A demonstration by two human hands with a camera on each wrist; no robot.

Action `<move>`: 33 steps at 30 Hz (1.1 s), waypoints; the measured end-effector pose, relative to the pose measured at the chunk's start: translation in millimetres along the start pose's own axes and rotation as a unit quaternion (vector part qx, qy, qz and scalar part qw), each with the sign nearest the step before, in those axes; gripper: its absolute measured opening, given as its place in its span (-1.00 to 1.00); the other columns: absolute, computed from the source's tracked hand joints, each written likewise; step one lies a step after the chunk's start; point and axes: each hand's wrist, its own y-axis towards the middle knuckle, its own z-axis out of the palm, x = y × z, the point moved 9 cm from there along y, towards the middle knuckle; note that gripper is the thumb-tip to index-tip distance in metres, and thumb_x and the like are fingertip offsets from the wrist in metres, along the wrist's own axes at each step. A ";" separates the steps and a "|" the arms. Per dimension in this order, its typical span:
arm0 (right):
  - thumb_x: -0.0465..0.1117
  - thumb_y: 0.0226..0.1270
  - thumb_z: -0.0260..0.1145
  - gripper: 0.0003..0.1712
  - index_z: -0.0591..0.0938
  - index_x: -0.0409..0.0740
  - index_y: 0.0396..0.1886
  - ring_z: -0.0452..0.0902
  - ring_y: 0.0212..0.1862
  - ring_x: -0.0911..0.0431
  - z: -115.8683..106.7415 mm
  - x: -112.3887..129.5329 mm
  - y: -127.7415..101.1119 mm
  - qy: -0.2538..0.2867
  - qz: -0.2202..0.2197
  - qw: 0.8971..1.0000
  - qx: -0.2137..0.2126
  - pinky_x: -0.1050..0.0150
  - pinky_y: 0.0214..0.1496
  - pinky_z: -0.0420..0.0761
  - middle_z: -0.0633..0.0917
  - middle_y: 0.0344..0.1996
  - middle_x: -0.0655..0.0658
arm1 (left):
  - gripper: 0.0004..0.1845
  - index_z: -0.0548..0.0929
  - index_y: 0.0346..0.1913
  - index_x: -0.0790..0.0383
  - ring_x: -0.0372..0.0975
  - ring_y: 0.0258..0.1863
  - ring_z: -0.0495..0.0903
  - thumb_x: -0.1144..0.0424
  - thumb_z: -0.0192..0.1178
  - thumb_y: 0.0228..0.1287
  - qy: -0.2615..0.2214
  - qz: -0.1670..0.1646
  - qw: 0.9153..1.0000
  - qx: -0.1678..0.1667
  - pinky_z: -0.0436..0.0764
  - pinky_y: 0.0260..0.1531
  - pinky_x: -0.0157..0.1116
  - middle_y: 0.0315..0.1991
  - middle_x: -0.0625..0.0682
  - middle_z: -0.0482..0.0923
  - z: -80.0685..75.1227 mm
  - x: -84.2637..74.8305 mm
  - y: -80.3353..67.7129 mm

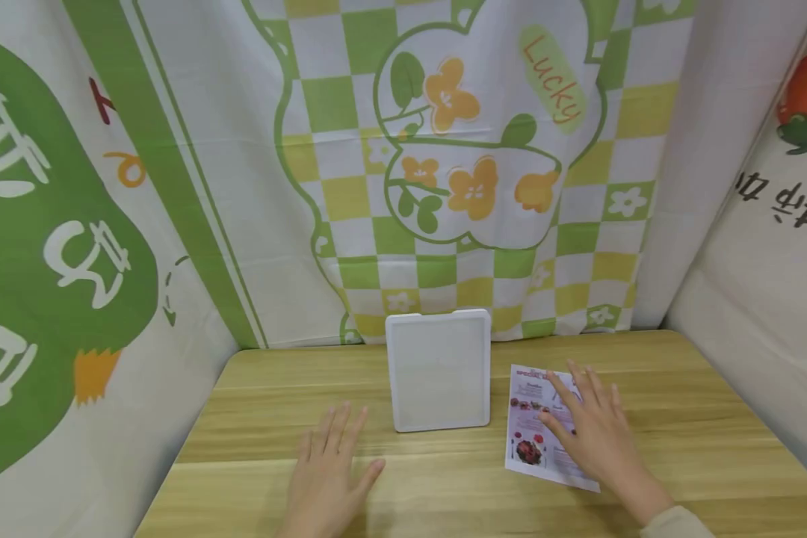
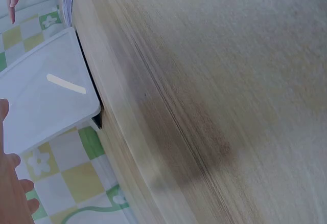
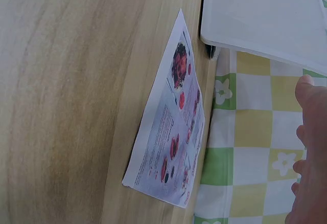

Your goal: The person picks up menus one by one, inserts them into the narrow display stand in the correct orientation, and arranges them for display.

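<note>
While the white board (image 1: 439, 371) stands upright mid-table (image 1: 686, 441), the left hand (image 1: 327, 471) lies flat, fingers spread, before it. Right hand (image 1: 595, 433), fingers spread, rests on the leaflet (image 1: 534, 437), whose long axis runs away from the person.

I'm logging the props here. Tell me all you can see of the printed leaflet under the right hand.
The leaflet is a thin white paper sheet printed with pink-red food pictures and small text. It lies flat on the wooden table, right of the white tray and apart from it. The right hand rests on it, fingers straight.
</note>
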 end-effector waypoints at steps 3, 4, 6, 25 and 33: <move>0.20 0.42 0.21 -0.21 0.25 0.02 0.53 -0.21 0.53 -0.29 -1.2 0.3 -0.4 0.001 0.000 1.000 0.001 -0.21 0.46 -0.45 0.02 0.54 -0.30 | -0.23 0.21 0.52 0.06 0.11 0.48 0.07 -0.23 0.08 0.39 -0.003 0.015 1.000 0.006 0.10 0.31 0.31 0.52 0.14 0.10 -0.7 -5.5 1.9; 0.20 0.42 0.20 -0.21 0.24 0.03 0.53 -0.22 0.53 -0.28 -2.1 -0.1 -1.0 0.001 0.000 1.000 0.001 -0.20 0.46 -0.46 0.01 0.54 -0.29 | -0.23 0.20 0.53 0.05 0.10 0.48 0.08 -0.23 0.08 0.39 -0.004 0.018 1.000 0.009 0.10 0.31 0.31 0.53 0.14 0.10 0.0 -7.6 2.4; 0.20 0.42 0.20 -0.20 0.23 0.04 0.54 -0.23 0.54 -0.27 -3.9 -0.5 -2.4 -0.002 -0.001 1.000 -0.001 -0.19 0.46 -0.46 -0.01 0.55 -0.28 | -0.23 0.20 0.53 0.04 0.09 0.48 0.09 -0.22 0.09 0.39 -0.003 0.021 1.000 0.015 0.10 0.32 0.29 0.53 0.13 0.10 2.6 -11.3 3.2; 0.13 0.38 0.28 -0.19 0.28 -0.10 0.50 -0.19 0.54 -0.24 -24.4 -8.2 -17.8 0.001 -0.043 0.999 -0.021 -0.02 0.50 -0.42 -0.01 0.56 -0.25 | -0.26 0.25 0.51 0.06 0.04 0.47 0.15 -0.20 0.09 0.40 -0.002 0.093 0.994 0.052 0.19 0.31 0.24 0.50 0.10 0.18 31.3 -49.8 15.9; 0.07 0.33 0.34 -0.13 0.22 0.03 0.54 -0.17 0.54 -0.21 -28.2 -14.0 -25.6 -0.006 -0.055 0.998 -0.033 -0.04 0.51 -0.35 -0.01 0.56 -0.20 | -0.28 0.24 0.52 0.03 0.00 0.46 0.18 -0.22 0.03 0.43 -0.001 0.122 0.990 0.070 0.24 0.31 0.20 0.50 0.08 0.19 38.9 -68.0 22.3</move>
